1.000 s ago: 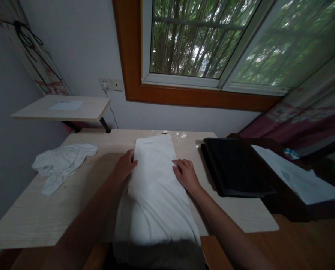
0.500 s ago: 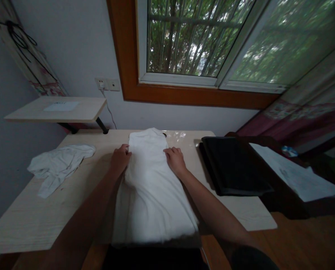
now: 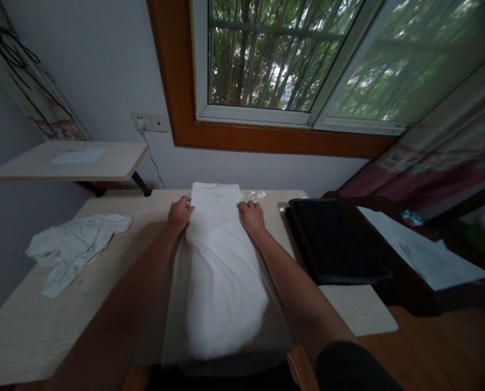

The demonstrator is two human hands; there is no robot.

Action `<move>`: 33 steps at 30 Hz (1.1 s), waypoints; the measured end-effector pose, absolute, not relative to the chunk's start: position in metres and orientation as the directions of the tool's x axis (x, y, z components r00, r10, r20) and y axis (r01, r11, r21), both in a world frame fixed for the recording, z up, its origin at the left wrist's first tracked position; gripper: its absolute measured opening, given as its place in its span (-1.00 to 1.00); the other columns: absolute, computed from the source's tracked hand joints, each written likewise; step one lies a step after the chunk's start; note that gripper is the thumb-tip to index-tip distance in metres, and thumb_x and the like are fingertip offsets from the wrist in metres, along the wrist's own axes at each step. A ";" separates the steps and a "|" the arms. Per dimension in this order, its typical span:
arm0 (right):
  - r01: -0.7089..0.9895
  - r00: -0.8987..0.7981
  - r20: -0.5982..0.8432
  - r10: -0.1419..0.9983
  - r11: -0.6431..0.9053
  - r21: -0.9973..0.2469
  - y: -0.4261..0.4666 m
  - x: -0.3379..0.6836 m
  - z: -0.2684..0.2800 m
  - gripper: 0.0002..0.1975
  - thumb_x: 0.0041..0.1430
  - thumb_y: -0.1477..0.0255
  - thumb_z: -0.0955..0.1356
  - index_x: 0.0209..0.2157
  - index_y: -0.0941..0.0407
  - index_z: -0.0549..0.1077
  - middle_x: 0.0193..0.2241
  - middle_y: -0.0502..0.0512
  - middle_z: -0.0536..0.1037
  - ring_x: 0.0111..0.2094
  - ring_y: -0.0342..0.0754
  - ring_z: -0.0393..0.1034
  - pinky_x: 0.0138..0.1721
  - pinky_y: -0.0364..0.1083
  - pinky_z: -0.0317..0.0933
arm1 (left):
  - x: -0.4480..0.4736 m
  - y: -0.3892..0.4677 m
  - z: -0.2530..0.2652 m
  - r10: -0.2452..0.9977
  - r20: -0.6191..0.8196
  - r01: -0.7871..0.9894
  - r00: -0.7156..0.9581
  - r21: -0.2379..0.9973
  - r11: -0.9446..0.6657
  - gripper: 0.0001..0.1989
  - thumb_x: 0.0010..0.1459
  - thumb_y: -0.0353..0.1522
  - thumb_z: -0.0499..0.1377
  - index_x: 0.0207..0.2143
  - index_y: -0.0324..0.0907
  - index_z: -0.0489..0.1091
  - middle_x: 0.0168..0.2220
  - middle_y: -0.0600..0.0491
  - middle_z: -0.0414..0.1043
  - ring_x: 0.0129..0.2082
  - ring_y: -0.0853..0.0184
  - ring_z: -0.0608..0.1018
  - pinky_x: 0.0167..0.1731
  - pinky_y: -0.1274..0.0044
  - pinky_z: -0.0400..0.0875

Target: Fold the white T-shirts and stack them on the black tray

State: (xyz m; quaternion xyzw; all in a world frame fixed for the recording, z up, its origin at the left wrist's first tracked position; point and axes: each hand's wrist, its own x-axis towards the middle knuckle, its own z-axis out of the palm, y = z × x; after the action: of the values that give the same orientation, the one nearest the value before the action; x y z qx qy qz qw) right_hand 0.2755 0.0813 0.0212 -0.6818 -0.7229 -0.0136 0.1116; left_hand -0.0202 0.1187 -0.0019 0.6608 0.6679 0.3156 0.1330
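Note:
A long white piece of folded cloth point(image 3: 221, 260) lies lengthwise on the table in front of me. Its far end forms a straight edge near the wall, while the near part bulges and wrinkles towards my body. My left hand point(image 3: 180, 210) pinches the cloth's left edge close to that far end. On the opposite edge, at about the same height, my right hand point(image 3: 251, 215) grips the cloth with curled fingers. Whether it is a garment or a plain sheet I cannot tell.
A crumpled white cloth point(image 3: 79, 239) lies on the table point(image 3: 18, 336) at left, below a raised shelf point(image 3: 120, 168) on black legs. To the right sits a flat black case point(image 3: 335, 239), with a paper sheet point(image 3: 425, 250) beyond it. The wall and window point(image 3: 278, 60) rise behind.
Both hands have moved slightly farther away with the cloth's edges. The far end looks straighter, and the near part has become narrower and more bunched. The view has shifted a little.

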 end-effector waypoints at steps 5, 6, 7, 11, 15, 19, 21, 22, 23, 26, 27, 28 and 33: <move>0.984 -0.054 0.201 0.978 0.086 -0.154 0.088 0.277 0.018 -0.67 0.49 0.34 0.20 0.15 -0.02 0.45 0.04 0.25 0.46 0.06 0.17 0.22 0.01 0.03 0.18 | -0.019 0.101 -0.001 0.959 0.283 0.806 -0.027 0.574 -0.147 -0.65 0.20 -0.33 0.18 0.04 -0.13 0.45 -0.19 -0.01 0.56 -0.19 0.23 0.57 0.07 0.35 0.34; 0.981 -0.053 0.212 0.976 0.090 -0.170 0.087 0.279 0.016 -0.66 0.49 0.34 0.19 0.15 -0.01 0.46 0.03 0.25 0.46 0.05 0.17 0.23 0.01 0.03 0.18 | -0.019 0.094 -0.001 0.957 0.290 0.807 -0.015 0.569 -0.160 -0.65 0.21 -0.33 0.17 0.04 -0.14 0.46 -0.19 -0.02 0.56 -0.19 0.22 0.57 0.08 0.34 0.33; 0.977 -0.054 0.225 0.973 0.098 -0.190 0.086 0.280 0.014 -0.66 0.49 0.34 0.19 0.15 0.00 0.46 0.02 0.25 0.47 0.05 0.16 0.24 0.01 0.03 0.19 | -0.021 0.086 -0.001 0.956 0.295 0.808 -0.001 0.563 -0.173 -0.67 0.21 -0.32 0.16 0.02 -0.13 0.48 -0.19 -0.02 0.56 -0.19 0.22 0.56 0.08 0.34 0.33; 0.939 -0.097 0.288 0.953 0.183 -0.291 0.072 0.291 0.006 -0.67 0.45 0.38 0.23 0.14 0.08 0.47 -0.01 0.25 0.48 0.03 0.14 0.27 0.09 0.03 0.19 | -0.029 0.052 -0.001 0.956 0.268 0.783 0.124 0.565 -0.260 -0.71 0.25 -0.25 0.12 -0.09 -0.09 0.56 -0.26 0.01 0.57 -0.22 0.23 0.55 -0.03 0.39 0.38; 0.853 -0.166 0.330 0.929 0.304 -0.424 0.038 0.305 -0.005 -0.72 0.39 0.40 0.29 0.06 0.12 0.50 -0.04 0.22 0.52 0.05 0.12 0.29 0.15 0.03 0.20 | -0.040 0.021 -0.004 0.965 0.168 0.730 0.204 0.630 -0.264 -0.63 0.28 -0.16 0.09 -0.05 -0.12 0.57 -0.36 0.05 0.55 -0.34 0.27 0.53 -0.20 0.44 0.38; 0.755 -0.202 0.358 0.911 0.378 -0.536 -0.005 0.317 -0.011 -0.78 0.39 0.39 0.28 -0.05 0.09 0.53 -0.06 0.18 0.56 0.13 0.11 0.29 0.19 0.05 0.19 | -0.043 0.004 -0.005 0.973 0.156 0.722 0.171 0.652 -0.232 -0.61 0.27 -0.16 0.10 -0.02 -0.13 0.57 -0.34 0.03 0.57 -0.35 0.28 0.53 -0.24 0.46 0.38; 0.730 -0.199 0.357 0.913 0.381 -0.568 -0.021 0.321 -0.011 -0.80 0.39 0.39 0.27 -0.11 0.07 0.54 -0.09 0.16 0.57 0.15 0.10 0.29 0.20 0.06 0.18 | -0.041 0.003 -0.003 0.976 0.157 0.730 0.150 0.649 -0.216 -0.64 0.26 -0.19 0.12 -0.03 -0.13 0.57 -0.33 0.03 0.59 -0.34 0.27 0.55 -0.24 0.46 0.39; 0.722 -0.195 0.356 0.914 0.379 -0.579 -0.026 0.321 -0.010 -0.80 0.39 0.39 0.27 -0.14 0.06 0.54 -0.11 0.15 0.58 0.15 0.10 0.30 0.19 0.06 0.18 | -0.039 0.004 -0.002 0.978 0.155 0.737 0.142 0.643 -0.209 -0.65 0.25 -0.21 0.13 -0.04 -0.13 0.58 -0.33 0.02 0.59 -0.33 0.26 0.56 -0.24 0.46 0.39; 0.718 -0.187 0.356 0.916 0.374 -0.587 -0.029 0.321 -0.010 -0.81 0.39 0.40 0.28 -0.16 0.05 0.55 -0.12 0.14 0.59 0.14 0.09 0.30 0.19 0.06 0.18 | -0.038 0.006 -0.001 0.978 0.155 0.744 0.137 0.636 -0.205 -0.67 0.25 -0.22 0.14 -0.05 -0.13 0.58 -0.33 0.02 0.60 -0.32 0.25 0.57 -0.23 0.45 0.39; 0.747 -0.156 0.335 0.929 0.333 -0.575 -0.028 0.319 -0.007 -0.82 0.36 0.43 0.29 -0.21 0.04 0.56 -0.15 0.11 0.61 0.08 0.07 0.34 0.14 0.03 0.19 | -0.034 0.014 0.002 0.979 0.160 0.761 0.125 0.618 -0.198 -0.70 0.25 -0.25 0.15 -0.07 -0.13 0.59 -0.34 0.02 0.61 -0.31 0.24 0.58 -0.19 0.44 0.39; 0.768 -0.144 0.318 0.937 0.308 -0.561 -0.024 0.318 -0.007 -0.82 0.36 0.44 0.30 -0.21 0.04 0.57 -0.15 0.10 0.61 0.05 0.07 0.35 0.11 0.02 0.18 | -0.034 0.018 0.002 0.979 0.165 0.766 0.117 0.613 -0.195 -0.70 0.25 -0.26 0.15 -0.07 -0.12 0.59 -0.34 0.03 0.61 -0.31 0.24 0.58 -0.17 0.43 0.39; 0.791 -0.128 0.299 0.946 0.279 -0.545 -0.020 0.317 -0.007 -0.82 0.35 0.45 0.31 -0.20 0.04 0.57 -0.15 0.09 0.61 0.03 0.06 0.35 0.09 0.01 0.18 | -0.033 0.022 0.003 0.979 0.173 0.772 0.111 0.606 -0.194 -0.71 0.25 -0.27 0.16 -0.06 -0.11 0.58 -0.34 0.03 0.61 -0.31 0.24 0.58 -0.14 0.42 0.39; 0.865 -0.056 0.250 0.967 0.172 -0.472 0.009 0.308 -0.003 -0.83 0.37 0.45 0.32 -0.16 0.01 0.58 -0.11 0.09 0.59 0.02 0.07 0.29 0.03 -0.02 0.12 | -0.031 0.047 0.002 0.957 0.270 0.813 0.106 0.531 -0.240 -0.74 0.27 -0.30 0.11 -0.08 -0.06 0.56 -0.14 0.01 0.60 -0.10 0.18 0.56 0.11 0.29 0.24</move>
State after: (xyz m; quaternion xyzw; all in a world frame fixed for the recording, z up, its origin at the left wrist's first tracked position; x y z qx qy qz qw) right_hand 0.3079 0.0086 -0.0026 -0.6360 -0.7199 0.0980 0.2601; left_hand -0.0312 0.0467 0.0018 0.7330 0.6037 0.2874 0.1255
